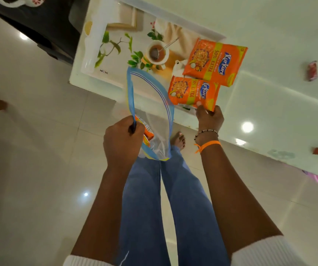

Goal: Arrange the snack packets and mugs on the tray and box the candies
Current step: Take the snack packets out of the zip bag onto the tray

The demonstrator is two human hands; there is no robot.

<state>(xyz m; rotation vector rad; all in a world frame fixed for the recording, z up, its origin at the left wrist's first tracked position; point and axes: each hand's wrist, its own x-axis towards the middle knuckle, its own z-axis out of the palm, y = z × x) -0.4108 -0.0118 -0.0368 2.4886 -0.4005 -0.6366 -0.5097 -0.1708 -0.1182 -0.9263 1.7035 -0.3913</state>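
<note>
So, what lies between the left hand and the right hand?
In the head view, the clear zip bag with blue rim, held open by the left hand, fills most of the stretch; then bare floor up to the right hand, gripping an orange snack packet.

left hand [122, 140]: grips zip bag [150, 112] rim | right hand [209, 120]: pinches snack packet [193, 93] lower edge, packet extends above fingers over tray [96, 60]

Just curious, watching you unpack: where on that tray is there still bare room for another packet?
The tray is bare on its left half, from the leaf picture to the rim. The right end is crowded: one snack packet lies there, and the right hand sets a second packet beside it.
</note>
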